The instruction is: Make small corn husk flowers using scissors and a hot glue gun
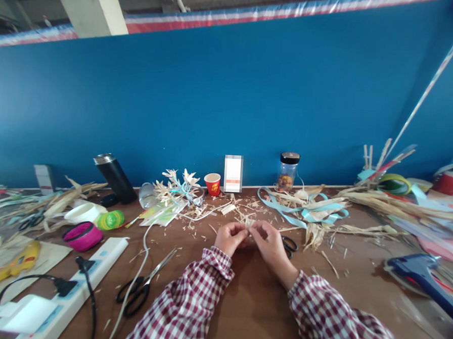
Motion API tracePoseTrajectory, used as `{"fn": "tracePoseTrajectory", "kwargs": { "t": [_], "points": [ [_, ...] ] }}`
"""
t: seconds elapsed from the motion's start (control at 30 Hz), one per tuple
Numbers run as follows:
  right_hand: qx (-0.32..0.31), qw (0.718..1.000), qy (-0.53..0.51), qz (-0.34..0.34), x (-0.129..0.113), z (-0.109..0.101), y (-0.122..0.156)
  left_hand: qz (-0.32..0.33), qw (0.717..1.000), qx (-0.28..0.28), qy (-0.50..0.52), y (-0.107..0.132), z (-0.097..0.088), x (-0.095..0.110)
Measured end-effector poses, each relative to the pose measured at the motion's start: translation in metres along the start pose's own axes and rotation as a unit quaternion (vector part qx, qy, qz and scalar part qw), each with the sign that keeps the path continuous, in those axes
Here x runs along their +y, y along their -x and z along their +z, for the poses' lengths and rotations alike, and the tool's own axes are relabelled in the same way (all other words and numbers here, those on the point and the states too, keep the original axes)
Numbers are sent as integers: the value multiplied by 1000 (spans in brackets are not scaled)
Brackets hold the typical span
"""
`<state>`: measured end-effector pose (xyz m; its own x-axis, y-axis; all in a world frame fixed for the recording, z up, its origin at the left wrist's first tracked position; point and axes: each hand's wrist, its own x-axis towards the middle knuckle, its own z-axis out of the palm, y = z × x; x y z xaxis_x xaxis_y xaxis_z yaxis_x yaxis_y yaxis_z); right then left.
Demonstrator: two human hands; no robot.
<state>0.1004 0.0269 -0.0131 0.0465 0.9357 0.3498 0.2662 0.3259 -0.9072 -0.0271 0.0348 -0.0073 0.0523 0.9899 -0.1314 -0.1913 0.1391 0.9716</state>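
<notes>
Over the middle of the brown table, my left hand [230,238] and my right hand [266,242] meet with fingertips pinched together. Between them is a small pale piece of dried husk [249,223], mostly covered by the fingers. Behind the hands lie scattered husk scraps [247,208]. Black-handled scissors [290,246] are partly hidden beside my right hand. Another pair of scissors [140,289] rests with blades apart, left of my left forearm. Husk flowers [178,184] on light-blue stems stand at the back left.
A white power strip [110,254] with cords occupies the left front, near a yellow glue gun [20,260]. At right is a blue glue gun [422,271]. A red paper cup [212,185], a lidded jar [287,170] and a tilted black flask [115,179] line the blue partition [222,98].
</notes>
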Motion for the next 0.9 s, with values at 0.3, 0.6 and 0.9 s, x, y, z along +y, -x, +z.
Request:
{"fn": "tracePoseTrajectory", "kwargs": {
  "t": [0.3, 0.6, 0.9],
  "points": [
    [-15, 1000, 8, -14, 6, 1, -1, 11, 1000, 2, -10, -2, -1, -2],
    [-10, 1000, 19, -16, 8, 1, -1, 3, 1000, 11, -4, -5, -3, -6],
    [-10, 1000, 20, -19, 9, 0, -1, -4, 1000, 17, -4, -4, -2, -3]
  ]
}}
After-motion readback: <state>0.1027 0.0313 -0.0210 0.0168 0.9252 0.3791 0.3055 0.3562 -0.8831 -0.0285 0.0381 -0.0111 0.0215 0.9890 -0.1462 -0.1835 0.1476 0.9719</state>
